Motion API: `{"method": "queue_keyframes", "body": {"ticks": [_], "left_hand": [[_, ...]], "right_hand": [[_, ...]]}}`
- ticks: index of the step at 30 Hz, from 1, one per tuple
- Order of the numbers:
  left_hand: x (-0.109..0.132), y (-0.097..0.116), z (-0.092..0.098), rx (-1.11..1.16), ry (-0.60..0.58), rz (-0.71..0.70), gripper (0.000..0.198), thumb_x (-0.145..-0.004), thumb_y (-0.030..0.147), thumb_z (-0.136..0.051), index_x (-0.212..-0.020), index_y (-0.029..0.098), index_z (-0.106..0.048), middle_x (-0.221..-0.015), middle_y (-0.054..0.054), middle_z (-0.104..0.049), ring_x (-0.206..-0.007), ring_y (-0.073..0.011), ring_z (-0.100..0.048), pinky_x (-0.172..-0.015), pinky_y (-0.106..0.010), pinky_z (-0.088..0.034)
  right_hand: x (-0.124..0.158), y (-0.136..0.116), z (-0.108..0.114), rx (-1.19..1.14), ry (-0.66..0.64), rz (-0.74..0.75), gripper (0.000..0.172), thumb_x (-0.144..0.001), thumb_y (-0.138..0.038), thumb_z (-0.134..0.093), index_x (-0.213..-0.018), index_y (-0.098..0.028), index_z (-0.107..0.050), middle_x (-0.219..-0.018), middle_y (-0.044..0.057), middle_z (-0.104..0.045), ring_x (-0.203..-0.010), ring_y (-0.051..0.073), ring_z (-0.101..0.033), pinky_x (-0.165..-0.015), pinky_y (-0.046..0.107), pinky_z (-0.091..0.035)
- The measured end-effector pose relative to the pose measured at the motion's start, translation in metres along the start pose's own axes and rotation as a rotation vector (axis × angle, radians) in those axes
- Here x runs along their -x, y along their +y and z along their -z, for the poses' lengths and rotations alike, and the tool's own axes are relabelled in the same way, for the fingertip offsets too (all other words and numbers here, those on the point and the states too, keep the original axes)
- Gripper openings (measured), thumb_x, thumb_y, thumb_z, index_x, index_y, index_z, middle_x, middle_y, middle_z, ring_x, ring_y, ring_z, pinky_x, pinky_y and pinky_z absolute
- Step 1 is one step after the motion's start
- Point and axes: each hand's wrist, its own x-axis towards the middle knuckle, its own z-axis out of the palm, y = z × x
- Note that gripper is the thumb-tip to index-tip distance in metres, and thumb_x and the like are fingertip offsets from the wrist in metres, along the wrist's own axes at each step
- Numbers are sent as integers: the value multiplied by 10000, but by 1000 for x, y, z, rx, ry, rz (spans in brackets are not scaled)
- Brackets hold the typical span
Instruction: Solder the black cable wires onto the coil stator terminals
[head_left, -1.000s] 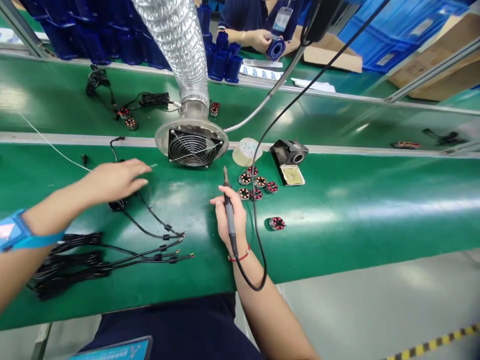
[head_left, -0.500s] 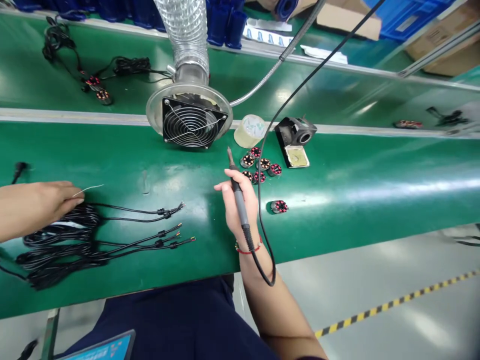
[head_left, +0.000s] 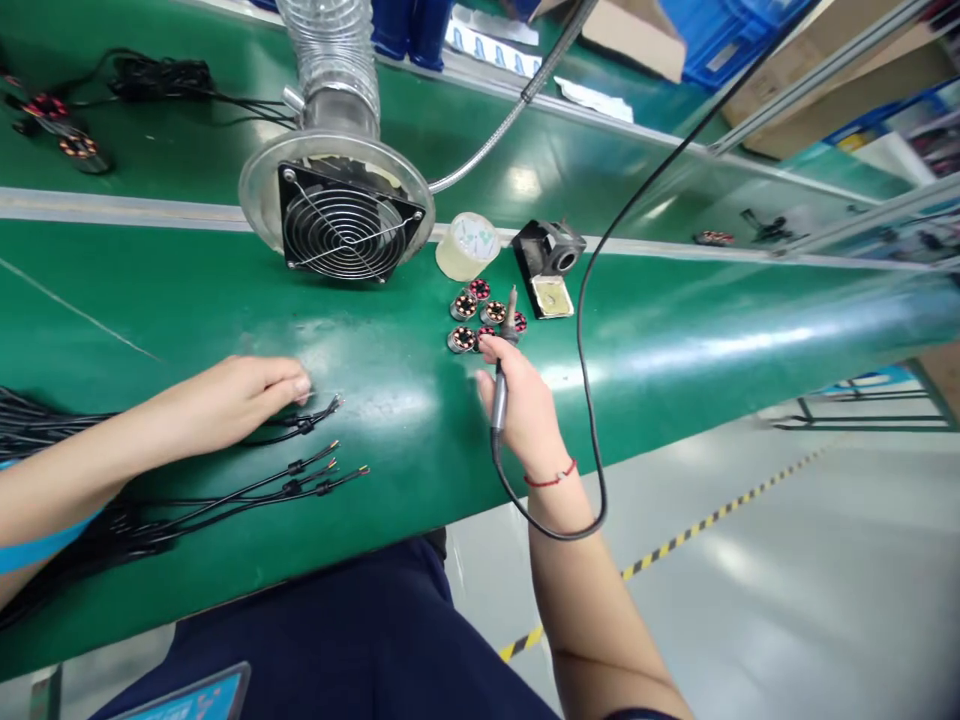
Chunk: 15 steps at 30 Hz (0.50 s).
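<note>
My right hand (head_left: 529, 405) is closed around the grey handle of a soldering iron (head_left: 499, 398). The iron's tip points up and away, in front of several small metal cylinders (head_left: 463, 306) topped with rings of red or copper-coloured dots. My left hand (head_left: 259, 395) pinches a thin solder wire (head_left: 309, 393), whose short end shows at the fingertips. Beneath and beside that hand lie black cables (head_left: 247, 497) with stripped ends pointing right. The left forearm covers part of the cable bundle.
A fume extractor fan (head_left: 349, 225) on a flexible duct (head_left: 330, 50) stands at the back. Right of it are a translucent tub (head_left: 466, 248) and a soldering iron stand (head_left: 551, 265) with a yellow sponge. The iron's black cord (head_left: 589, 330) loops right of my hand. More cables (head_left: 161, 78) lie behind.
My left hand has moved right, off the cable bundle to near the stripped ends. My right hand has shifted right with the iron, now over the cylinders. The view has swung right.
</note>
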Motion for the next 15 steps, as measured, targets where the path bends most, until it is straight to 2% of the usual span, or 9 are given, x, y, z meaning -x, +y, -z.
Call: {"method": "queue_keyframes", "body": {"ticks": [3, 5, 8, 12, 13, 15], "left_hand": [[-15, 8, 2, 112, -41, 36, 479, -936, 572, -382, -813, 210, -671, -703, -32, -640, -593, -167, -554, -549, -273, -443], [-22, 11, 3, 131, -48, 70, 440, -900, 556, -398, -809, 212, -656, -695, -40, -633, -582, -177, -549, -555, -289, -453], [-26, 11, -2, 53, -60, 102, 384, -853, 520, -441, -812, 214, -670, -688, -56, -666, -622, -215, -602, -646, -335, -494], [-22, 8, -13, -97, -23, 29, 397, -837, 515, -420, -817, 220, -686, -944, -121, -775, -884, -312, -682, -831, -422, -499], [-21, 7, -15, -96, -34, 21, 389, -829, 513, -426, -802, 222, -683, -956, -120, -778, -888, -316, -681, -837, -428, -493], [-19, 5, -18, -65, -60, 28, 380, -831, 515, -437, -786, 224, -678, -854, -99, -764, -792, -289, -668, -794, -408, -490]], "right_hand": [[-9, 1, -11, 89, 2, -11, 437, -934, -204, -495, -1354, -183, -616, -1199, 163, -751, -1079, 320, -701, -945, 522, -582], [-17, -2, -16, 110, 3, -22, 426, -911, -174, -512, -1318, -173, -638, -1156, 163, -757, -1061, 328, -683, -935, 524, -562], [-27, -12, -22, 138, 9, -38, 391, -917, -162, -519, -1282, -175, -660, -1063, 138, -773, -1000, 318, -669, -918, 507, -529], [-28, -40, -33, 124, -28, -8, 379, -933, -170, -528, -1287, -197, -659, -993, 83, -797, -923, 281, -668, -880, 445, -515], [-26, -50, -36, 97, -55, 14, 388, -929, -165, -528, -1294, -203, -654, -998, 70, -804, -912, 273, -672, -869, 430, -515], [-21, -71, -44, 6, -120, 70, 403, -932, -153, -510, -1308, -207, -643, -1005, 53, -813, -898, 259, -684, -852, 410, -518]]}}
